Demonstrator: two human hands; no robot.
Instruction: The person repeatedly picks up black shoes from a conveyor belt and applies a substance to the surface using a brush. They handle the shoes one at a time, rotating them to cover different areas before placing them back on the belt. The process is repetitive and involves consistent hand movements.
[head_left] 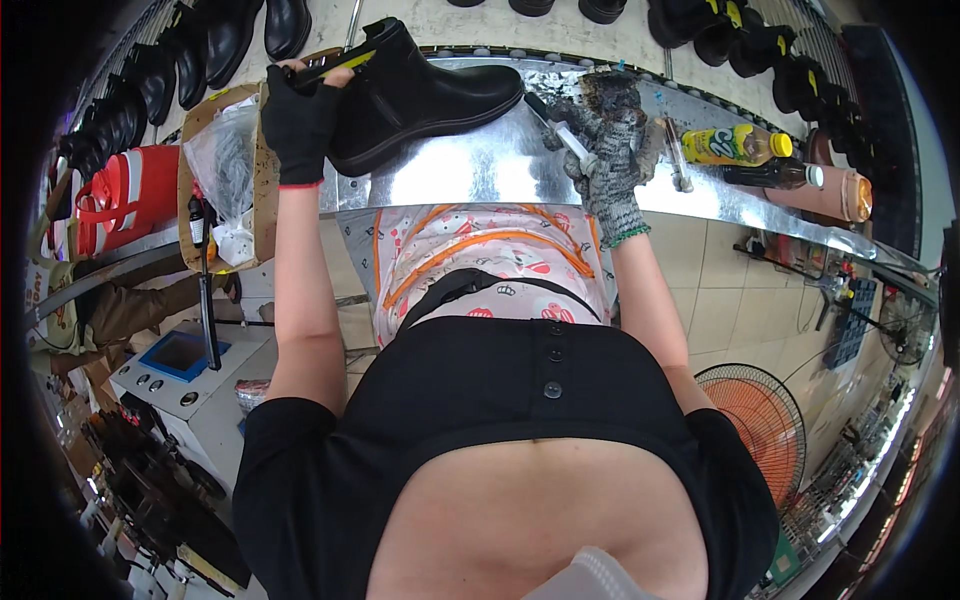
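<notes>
My left hand (300,125), in a black fingerless glove with a red cuff, is closed on the top of a black ankle boot (430,95). The boot lies tilted over the metal bench, its toe pointing right and a yellow strip showing at its opening. In my right hand (612,170), under a grey knit glove with dark stains, is a slim tool with a white handle and a dark tip (570,138). Its tip points up and left, close to the boot's toe but apart from it. The tool's exact kind is unclear.
A dark, crusted patch (612,92) marks the bench (460,180) beyond my right hand. Bottles, one yellow (735,145), lie at the right. A cardboard box (262,215) with plastic and a red bag (135,195) are left. Black boots (180,55) line the moving belt's far side.
</notes>
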